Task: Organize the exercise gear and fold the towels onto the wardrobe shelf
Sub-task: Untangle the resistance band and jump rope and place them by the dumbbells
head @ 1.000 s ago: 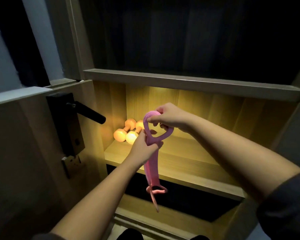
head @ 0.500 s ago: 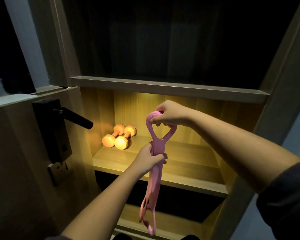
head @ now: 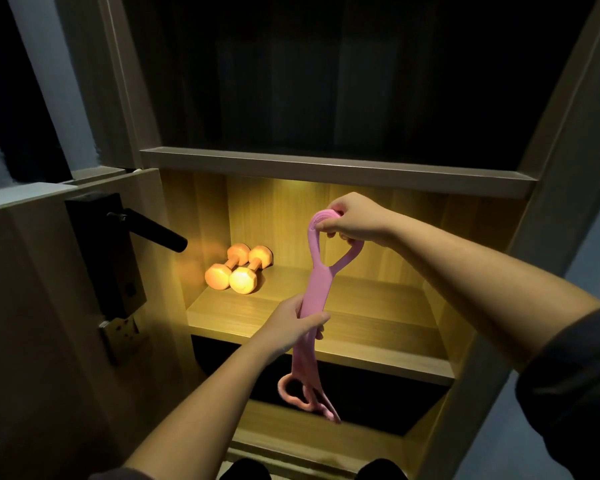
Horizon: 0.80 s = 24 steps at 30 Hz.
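Band [head: 315, 289], pink, is hanging upright in front of the lit shelf [head: 378, 320], not touching it. Right hand [head: 355, 220] is gripping the top loop, fingers curled round it. Left hand [head: 288, 325] is pinching the flat middle part lower down, thumb lying across the front. Lower loops are dangling below the left hand, blurred, in front of the dark gap under the shelf. Two orange dumbbells [head: 238, 273] are lying side by side, touching, at the shelf's back left corner, well apart from the band. Black door handle [head: 153, 230] is sticking out at left.
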### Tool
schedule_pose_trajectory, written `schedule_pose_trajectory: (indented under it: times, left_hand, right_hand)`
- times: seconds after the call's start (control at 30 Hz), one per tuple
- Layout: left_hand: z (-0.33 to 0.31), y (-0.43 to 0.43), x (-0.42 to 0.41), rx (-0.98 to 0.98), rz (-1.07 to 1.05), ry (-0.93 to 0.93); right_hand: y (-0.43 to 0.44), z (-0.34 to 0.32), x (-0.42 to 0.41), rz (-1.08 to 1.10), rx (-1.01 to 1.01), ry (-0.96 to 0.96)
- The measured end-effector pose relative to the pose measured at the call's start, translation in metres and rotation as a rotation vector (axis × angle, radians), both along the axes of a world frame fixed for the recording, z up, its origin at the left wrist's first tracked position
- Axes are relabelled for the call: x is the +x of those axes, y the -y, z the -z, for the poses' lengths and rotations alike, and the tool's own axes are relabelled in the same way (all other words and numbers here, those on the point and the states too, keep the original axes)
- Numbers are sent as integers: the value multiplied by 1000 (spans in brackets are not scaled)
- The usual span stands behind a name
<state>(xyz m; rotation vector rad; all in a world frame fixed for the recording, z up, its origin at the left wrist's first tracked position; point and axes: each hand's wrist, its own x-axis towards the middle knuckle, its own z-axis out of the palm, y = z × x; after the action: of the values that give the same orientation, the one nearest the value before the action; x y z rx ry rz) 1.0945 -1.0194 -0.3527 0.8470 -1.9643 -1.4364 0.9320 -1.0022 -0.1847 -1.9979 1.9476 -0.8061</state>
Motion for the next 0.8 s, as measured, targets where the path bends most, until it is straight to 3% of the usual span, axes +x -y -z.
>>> schedule_pose_trajectory:
  times: [0.37, 0.57, 0.8]
  left_hand:
    - [29, 18, 36, -191, 57, 317]
    - [45, 22, 41, -126, 23, 277]
    - [75, 28, 47, -174, 1, 418]
  right_hand:
    - [6, 44, -40, 250, -14, 149]
    - [13, 53, -38, 267, -26, 132]
    - [17, 55, -43, 286, -32, 97]
